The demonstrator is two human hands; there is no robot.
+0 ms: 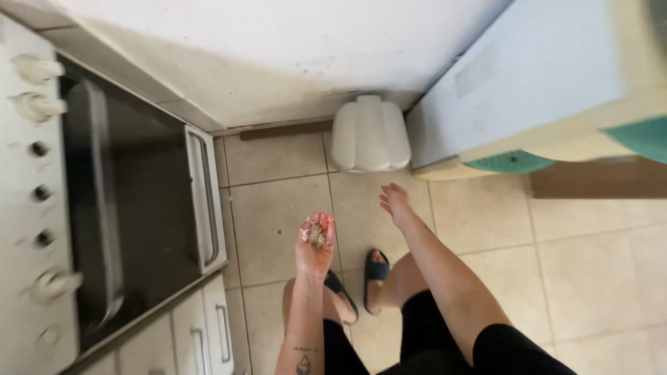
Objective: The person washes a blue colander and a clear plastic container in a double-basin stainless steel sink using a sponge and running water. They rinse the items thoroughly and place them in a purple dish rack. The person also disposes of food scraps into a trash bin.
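Crumbly scraps (317,236) — cupped left hand (315,248)

Small pale scraps (317,236) lie heaped in the cupped left hand (315,248).

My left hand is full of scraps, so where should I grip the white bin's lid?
Probably the lid's near front edge, reached from above with the free right hand. That edge faces you; the back sits against the wall.
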